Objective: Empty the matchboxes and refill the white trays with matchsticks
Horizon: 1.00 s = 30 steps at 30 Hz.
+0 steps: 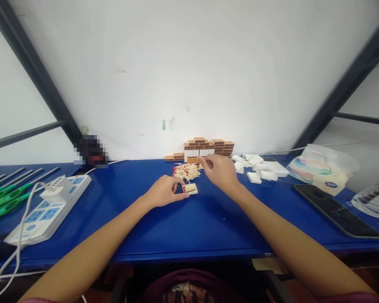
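A small white matchbox tray (pixel 192 190) with some red-tipped matches in it lies on the blue table. My left hand (pixel 164 190) holds the tray's left end between thumb and fingers. Just behind the tray is a loose heap of matches (pixel 188 171) with red heads. My right hand (pixel 221 170) is raised at the heap's right side, thumb and fingertips pinched together. What the pinch holds, if anything, is too small to make out. Brown matchboxes (pixel 224 148) are stacked against the wall, behind the fingertips of my right hand.
White tray-like pieces (pixel 254 176) lie scattered right of the heap. Farther right are a tissue pack (pixel 322 168), a black phone (pixel 336 210) and a clear plastic package (pixel 374 198). At left lie a white power strip (pixel 60 206) with cables and green-handled tools (pixel 9 198).
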Tool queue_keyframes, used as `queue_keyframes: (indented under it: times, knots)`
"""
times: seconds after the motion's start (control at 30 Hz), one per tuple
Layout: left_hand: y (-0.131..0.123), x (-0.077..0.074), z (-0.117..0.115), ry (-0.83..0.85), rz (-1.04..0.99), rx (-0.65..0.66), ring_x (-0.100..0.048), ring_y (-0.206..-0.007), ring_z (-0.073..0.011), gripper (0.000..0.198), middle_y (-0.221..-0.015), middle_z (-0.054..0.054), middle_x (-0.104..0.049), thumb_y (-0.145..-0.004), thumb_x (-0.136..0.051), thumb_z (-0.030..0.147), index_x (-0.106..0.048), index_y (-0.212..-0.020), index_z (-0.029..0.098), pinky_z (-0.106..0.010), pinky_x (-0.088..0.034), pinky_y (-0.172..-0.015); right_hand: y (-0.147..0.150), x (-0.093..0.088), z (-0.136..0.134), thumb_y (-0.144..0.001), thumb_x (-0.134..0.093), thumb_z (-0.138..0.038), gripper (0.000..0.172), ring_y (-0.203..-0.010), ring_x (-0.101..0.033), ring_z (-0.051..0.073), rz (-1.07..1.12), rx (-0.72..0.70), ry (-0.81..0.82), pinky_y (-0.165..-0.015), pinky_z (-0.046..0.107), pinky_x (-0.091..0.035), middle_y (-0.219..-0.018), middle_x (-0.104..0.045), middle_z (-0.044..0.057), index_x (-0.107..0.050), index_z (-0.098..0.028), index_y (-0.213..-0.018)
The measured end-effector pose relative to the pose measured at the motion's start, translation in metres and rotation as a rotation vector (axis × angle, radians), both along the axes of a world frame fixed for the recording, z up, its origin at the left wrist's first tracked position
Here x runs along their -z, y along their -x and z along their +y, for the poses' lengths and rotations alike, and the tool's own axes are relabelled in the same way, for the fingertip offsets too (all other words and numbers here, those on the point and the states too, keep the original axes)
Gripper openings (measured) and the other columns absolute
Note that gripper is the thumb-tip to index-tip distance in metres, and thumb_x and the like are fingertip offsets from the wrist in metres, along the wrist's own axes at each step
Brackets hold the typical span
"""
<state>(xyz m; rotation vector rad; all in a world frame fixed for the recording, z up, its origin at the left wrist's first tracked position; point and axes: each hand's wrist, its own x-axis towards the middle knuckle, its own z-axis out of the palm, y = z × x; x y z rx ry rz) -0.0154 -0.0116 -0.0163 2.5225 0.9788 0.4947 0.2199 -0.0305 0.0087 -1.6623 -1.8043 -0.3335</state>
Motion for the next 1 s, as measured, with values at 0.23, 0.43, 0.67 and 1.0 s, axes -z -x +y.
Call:
queue_keyframes:
  times: [0.23, 0.43, 0.67, 1.0]
  knots:
    - [0.002, -0.005, -0.001, -0.02, 0.009, -0.033, -0.05, -0.054, -0.0127, 0.045, -0.061, 0.003, -0.057, -0.083, -0.072, 0.06, -0.075, -0.102, 0.02, -0.026, -0.031, -0.055, 0.001, 0.005, 0.003, -0.105, -0.045, -0.046, 0.047, -0.065, -0.06, 0.021, -0.03, -0.019, 0.047, -0.059, 0.032, -0.025, -0.071, -0.07, 0.008, -0.066, -0.019, -0.072]
    - [0.005, -0.006, 0.003, -0.055, 0.042, -0.033, -0.052, -0.055, -0.0132, 0.041, -0.062, 0.003, -0.059, -0.083, -0.072, 0.058, -0.076, -0.101, 0.021, -0.026, -0.031, -0.055, 0.002, 0.009, 0.005, -0.104, -0.047, -0.045, 0.044, -0.066, -0.061, 0.021, -0.029, -0.042, 0.096, -0.058, 0.031, -0.026, -0.07, -0.07, 0.008, -0.067, -0.019, -0.073]
    - [0.006, -0.007, 0.002, -0.026, 0.084, 0.022, -0.054, -0.057, -0.0136, 0.045, -0.066, 0.002, -0.062, -0.084, -0.07, 0.062, -0.075, -0.102, 0.021, -0.026, -0.031, -0.055, -0.006, 0.019, 0.013, -0.102, -0.054, -0.029, 0.022, -0.076, -0.06, 0.019, -0.096, -0.23, 0.24, -0.064, 0.028, -0.034, -0.089, -0.069, 0.008, -0.07, -0.018, -0.09]
    - [0.004, -0.007, -0.002, -0.11, 0.164, 0.057, -0.054, -0.056, -0.0144, 0.041, -0.063, 0.002, -0.06, -0.088, -0.069, 0.058, -0.074, -0.103, 0.02, -0.026, -0.032, -0.055, -0.003, 0.035, 0.018, -0.097, -0.063, -0.018, 0.016, -0.096, -0.06, 0.02, -0.205, -0.463, 0.271, -0.075, 0.028, -0.041, -0.113, -0.057, 0.008, -0.068, -0.02, -0.113]
